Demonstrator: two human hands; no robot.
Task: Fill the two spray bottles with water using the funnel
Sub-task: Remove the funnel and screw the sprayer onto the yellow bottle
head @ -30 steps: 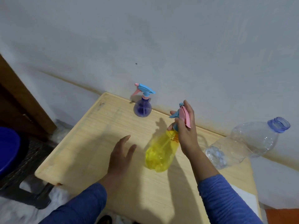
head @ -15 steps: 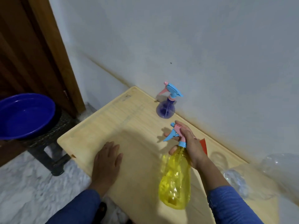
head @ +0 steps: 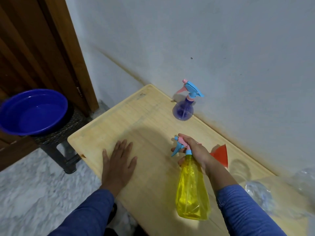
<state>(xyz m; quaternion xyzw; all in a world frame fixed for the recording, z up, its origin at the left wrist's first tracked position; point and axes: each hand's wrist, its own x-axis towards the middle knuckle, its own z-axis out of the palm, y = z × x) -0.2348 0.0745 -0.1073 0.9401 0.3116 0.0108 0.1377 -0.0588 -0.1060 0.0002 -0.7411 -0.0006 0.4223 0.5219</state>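
Observation:
My right hand [head: 194, 149] grips the blue-and-pink trigger head of a yellow spray bottle [head: 191, 189], which hangs over the wooden table [head: 144, 133] near its front edge. Flat on the table's left part rests my left hand [head: 119, 160], fingers straight. A purple spray bottle [head: 183, 111] with a blue-and-pink head stands upright at the back by the wall. A red funnel [head: 220, 155] lies on the table just right of my right hand, partly hidden by my wrist. At the right edge lies a clear plastic water bottle [head: 265, 196], blurred.
A blue basin [head: 34, 113] holding water sits on a dark woven stool [head: 61, 138] left of the table, in front of a wooden door [head: 34, 48]. The white wall runs along the table's back edge. Pale marbled floor lies below left.
The view swung left and down, bringing the basin and door into sight. The yellow bottle in my right hand came nearer the table's front edge. My left hand settled flat on the table.

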